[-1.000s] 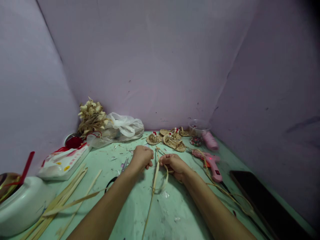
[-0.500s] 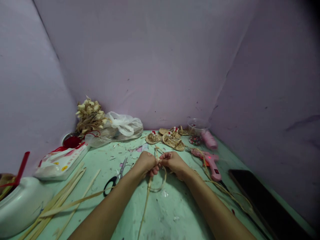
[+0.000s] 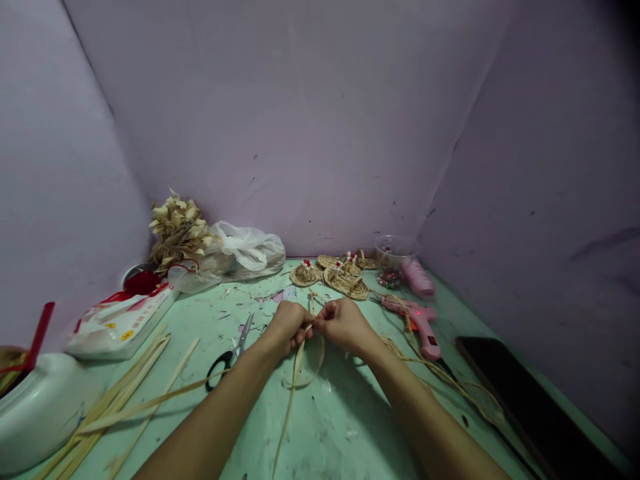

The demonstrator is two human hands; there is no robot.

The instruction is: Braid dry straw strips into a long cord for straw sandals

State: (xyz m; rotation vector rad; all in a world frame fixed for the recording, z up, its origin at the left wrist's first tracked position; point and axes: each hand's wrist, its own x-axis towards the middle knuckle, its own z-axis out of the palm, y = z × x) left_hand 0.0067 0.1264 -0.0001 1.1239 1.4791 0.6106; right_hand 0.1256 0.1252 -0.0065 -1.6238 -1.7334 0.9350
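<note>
My left hand (image 3: 287, 325) and my right hand (image 3: 341, 323) meet over the middle of the green table (image 3: 345, 420), fingers pinched together on a pale straw strip (image 3: 290, 400). The strip loops under my hands and its long end trails toward me. Both fists are closed, knuckles up. Black-handled scissors (image 3: 231, 353) lie just left of my left hand. Small woven straw sandals (image 3: 338, 275) lie just beyond my hands.
A pink glue gun (image 3: 419, 324) lies to the right, with a pink roll (image 3: 417, 276) and a clear cup behind it. A dark tablet (image 3: 520, 393) sits far right. Loose straw strips (image 3: 130, 393), a white vessel (image 3: 40, 413), a packet (image 3: 120, 323) and plastic bags (image 3: 240, 253) fill the left.
My hands came together from slightly apart and now pinch the strip at one spot. The loop under them has tightened and shifted a little toward me.
</note>
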